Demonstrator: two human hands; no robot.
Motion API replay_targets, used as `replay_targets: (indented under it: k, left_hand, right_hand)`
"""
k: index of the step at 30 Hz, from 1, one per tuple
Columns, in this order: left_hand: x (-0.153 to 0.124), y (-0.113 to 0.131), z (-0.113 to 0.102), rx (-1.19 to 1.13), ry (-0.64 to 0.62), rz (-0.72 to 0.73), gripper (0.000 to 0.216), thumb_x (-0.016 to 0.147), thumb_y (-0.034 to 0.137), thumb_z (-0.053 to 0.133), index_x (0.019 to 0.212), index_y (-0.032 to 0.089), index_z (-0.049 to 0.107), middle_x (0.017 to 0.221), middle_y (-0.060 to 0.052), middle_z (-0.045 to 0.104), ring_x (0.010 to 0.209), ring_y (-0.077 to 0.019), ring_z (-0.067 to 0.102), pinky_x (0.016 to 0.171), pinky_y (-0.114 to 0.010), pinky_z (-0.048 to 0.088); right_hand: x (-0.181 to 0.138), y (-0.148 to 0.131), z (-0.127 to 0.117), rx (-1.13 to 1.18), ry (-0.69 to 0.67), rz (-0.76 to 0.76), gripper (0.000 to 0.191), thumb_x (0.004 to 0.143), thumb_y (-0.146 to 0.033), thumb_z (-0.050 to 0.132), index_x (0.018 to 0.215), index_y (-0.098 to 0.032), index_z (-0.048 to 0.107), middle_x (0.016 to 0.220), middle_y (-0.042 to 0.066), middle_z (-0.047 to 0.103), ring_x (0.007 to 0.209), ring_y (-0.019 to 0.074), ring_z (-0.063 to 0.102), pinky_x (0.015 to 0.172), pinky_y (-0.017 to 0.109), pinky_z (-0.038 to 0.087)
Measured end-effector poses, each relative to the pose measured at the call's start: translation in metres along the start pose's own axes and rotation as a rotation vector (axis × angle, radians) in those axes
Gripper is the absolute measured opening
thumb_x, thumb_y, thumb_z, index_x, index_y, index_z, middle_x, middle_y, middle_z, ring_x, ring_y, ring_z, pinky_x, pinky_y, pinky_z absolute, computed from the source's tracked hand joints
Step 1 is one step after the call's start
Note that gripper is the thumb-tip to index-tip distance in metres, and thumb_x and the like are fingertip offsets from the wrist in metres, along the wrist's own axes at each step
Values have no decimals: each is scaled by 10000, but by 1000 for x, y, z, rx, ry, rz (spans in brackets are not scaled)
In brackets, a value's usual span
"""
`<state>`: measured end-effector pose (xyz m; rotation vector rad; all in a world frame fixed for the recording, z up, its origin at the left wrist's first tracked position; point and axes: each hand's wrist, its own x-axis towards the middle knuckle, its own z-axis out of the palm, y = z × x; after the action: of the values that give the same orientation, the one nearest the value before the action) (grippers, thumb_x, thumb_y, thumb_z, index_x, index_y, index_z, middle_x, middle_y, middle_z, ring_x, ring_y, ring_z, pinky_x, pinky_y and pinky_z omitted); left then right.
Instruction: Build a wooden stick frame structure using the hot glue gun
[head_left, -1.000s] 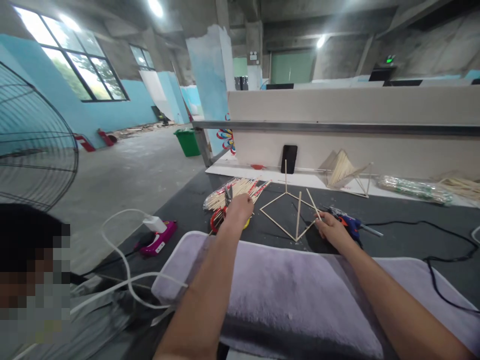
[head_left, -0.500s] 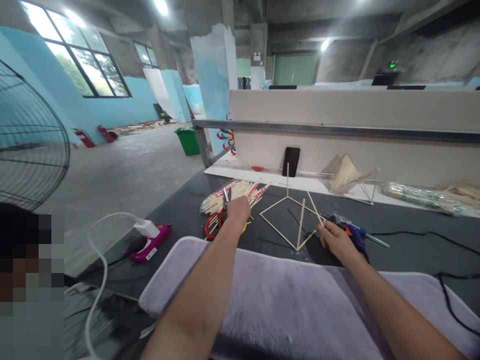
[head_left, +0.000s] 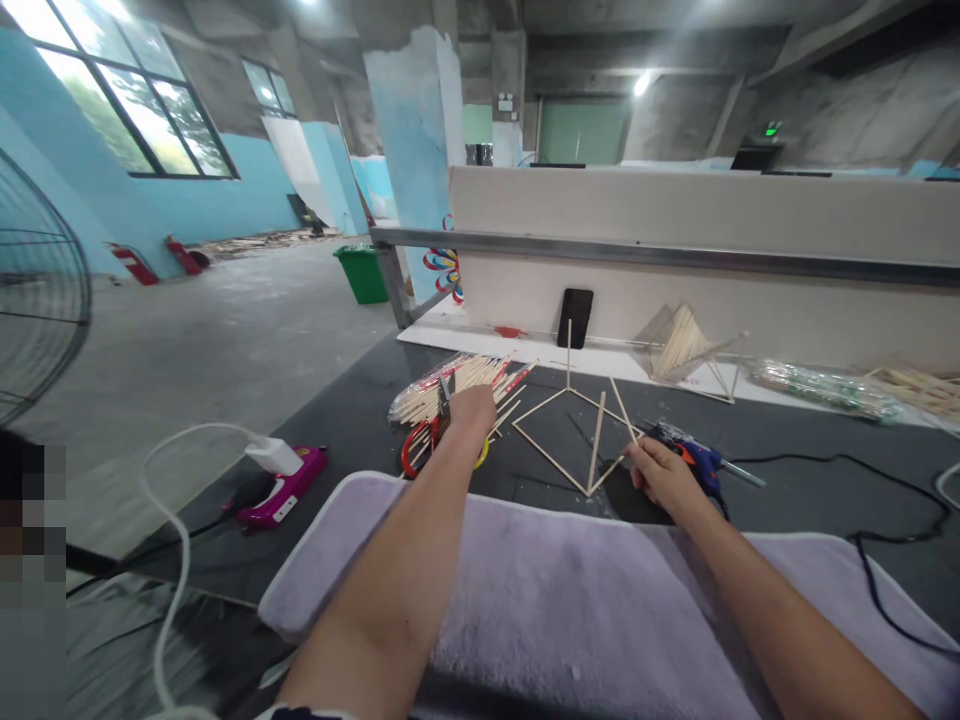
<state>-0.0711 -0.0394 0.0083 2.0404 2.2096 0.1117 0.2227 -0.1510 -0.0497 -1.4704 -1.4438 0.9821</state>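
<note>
A square frame of thin wooden sticks [head_left: 541, 458] lies on the dark tabletop, with sticks standing up from some corners. My right hand [head_left: 661, 472] is closed in a pinch on the lower end of a leaning wooden stick [head_left: 622, 408], at the frame's right side. My left hand [head_left: 472, 412] reaches over a pile of loose wooden sticks [head_left: 480, 372]; its fingers are hidden behind the hand. Scissors with red and yellow handles [head_left: 409, 452] lie partly under that hand. Just beyond my right hand is a blue glue gun [head_left: 701, 465].
A purple towel [head_left: 540, 600] covers the table's near edge. A magenta power strip [head_left: 289, 490] with a white plug lies left. Against the back board lean a black phone [head_left: 575, 318] and a finished-looking stick model [head_left: 682, 345]. Wrapped sticks [head_left: 825, 388] lie at back right.
The whole view has shifted slightly, so things appear a little further left and higher. Both hands stay at nearly the same places on the table.
</note>
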Motion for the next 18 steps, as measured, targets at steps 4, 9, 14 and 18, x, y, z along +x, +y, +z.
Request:
replay_targets:
  k: [4,9,14,18]
  left_hand:
    - [4,-9,1,9,95,-2,283,821,240,423,1016,164,614,1022,-164,639,1023,-266,574,850,-391,430]
    - [-1,-12,3,-25,244,29,302,823,215,423,1092,210,559,1059,-120,602,989,-238,579,871,-382,413]
    - [-8,-2,2,15,118,165,275,786,343,506,987,198,625,1099,-133,574,1037,-261,545,890,-379,403]
    - [-6,5,7,28,-39,158,299,724,317,579,988,189,635,1091,-146,607,1050,-286,542,892,-415,396]
  right_hand:
    - [-2,-3,1,31,-24,-8,343,797,-529,435,838,-194,499,491,-51,496,284,69,365,276,175,224]
    - [-4,-4,0,30,-5,-22,357,790,-540,452,841,-191,513,513,-41,516,306,75,400,283,177,265]
    - [-4,-3,-2,36,9,-23,368,792,-551,454,850,-192,516,528,-39,519,317,77,413,290,180,281]
    - [-4,-3,-2,27,19,-26,361,794,-544,456,848,-193,518,533,-41,518,319,74,414,294,177,282]
